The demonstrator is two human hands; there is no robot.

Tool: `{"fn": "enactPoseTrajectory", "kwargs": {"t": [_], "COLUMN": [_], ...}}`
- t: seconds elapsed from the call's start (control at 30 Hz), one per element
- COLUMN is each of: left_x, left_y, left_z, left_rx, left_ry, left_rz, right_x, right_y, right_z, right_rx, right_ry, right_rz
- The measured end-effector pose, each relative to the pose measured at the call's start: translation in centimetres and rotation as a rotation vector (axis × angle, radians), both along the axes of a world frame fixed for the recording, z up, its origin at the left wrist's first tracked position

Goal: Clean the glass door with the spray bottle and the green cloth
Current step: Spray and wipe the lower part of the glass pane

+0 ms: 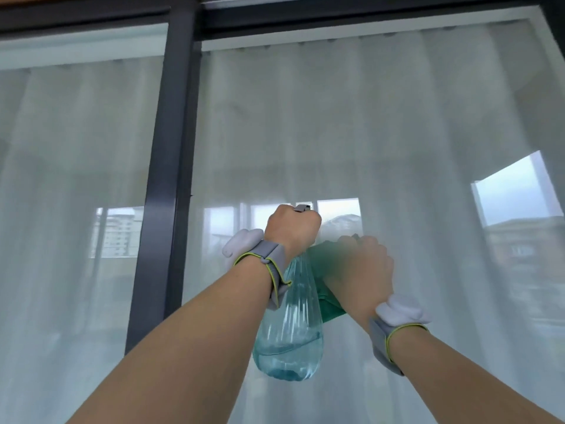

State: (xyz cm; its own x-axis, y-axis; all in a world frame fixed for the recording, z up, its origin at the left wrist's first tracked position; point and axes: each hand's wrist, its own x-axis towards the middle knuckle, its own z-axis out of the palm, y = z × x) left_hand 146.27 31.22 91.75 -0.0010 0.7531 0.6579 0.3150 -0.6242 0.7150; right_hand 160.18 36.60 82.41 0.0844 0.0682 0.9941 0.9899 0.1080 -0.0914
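The glass door (351, 133) fills the view, with white curtains behind it and reflections of buildings on it. My left hand (292, 229) grips the neck of a clear blue-tinted spray bottle (289, 335), raised toward the pane; the grey nozzle (302, 207) pokes out above my fist. The bottle hangs below the hand with a little liquid in its base. My right hand (362, 270) holds the green cloth (324, 255) right beside the bottle, close to the glass. The cloth is blurred and partly hidden by the hand and the bottle.
A dark grey vertical door frame (166, 179) stands left of my hands, with a second glass pane (76, 163) beyond it. A dark top rail (336, 13) runs above. Both wrists wear grey straps with white devices.
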Motion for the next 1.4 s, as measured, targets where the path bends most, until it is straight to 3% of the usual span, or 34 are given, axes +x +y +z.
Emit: {"fn": "enactPoseTrajectory", "kwargs": {"t": [0.37,0.57,0.67,0.8,0.9,1.03,1.13,1.27,1.4], "left_x": [-0.1,-2.2,-3.1,-4.9,-5.5,-5.0,-4.8,-4.7,-4.4], "left_y": [-0.3,-0.3,0.2,1.1,1.4,1.6,1.8,2.1,1.6], "left_z": [-0.1,0.7,0.5,-0.1,0.2,1.2,1.4,1.0,1.5], "left_rx": [0.016,0.128,0.132,0.099,0.103,0.158,0.158,0.136,0.163], "left_ry": [-0.049,-0.072,-0.056,-0.045,-0.034,-0.052,-0.082,-0.09,-0.061], "left_rz": [0.209,0.314,0.313,0.284,0.285,0.302,0.267,0.233,0.271], "right_x": [-2.3,-3.1,-3.4,-4.0,-3.6,-3.9,-4.5,-5.3,-5.1], "right_y": [2.9,3.0,2.9,3.7,3.2,2.2,2.2,3.3,2.6], "right_z": [0.4,8.8,7.9,3.6,6.8,12.8,12.4,7.6,9.7], "right_rx": [0.029,0.012,0.026,0.056,0.046,-0.057,-0.047,0.01,-0.065], "right_ry": [-0.203,0.037,0.098,-0.014,-0.093,0.041,0.118,-0.007,-0.133], "right_rz": [0.016,0.042,0.05,0.007,-0.017,0.033,0.044,-0.033,-0.039]}}
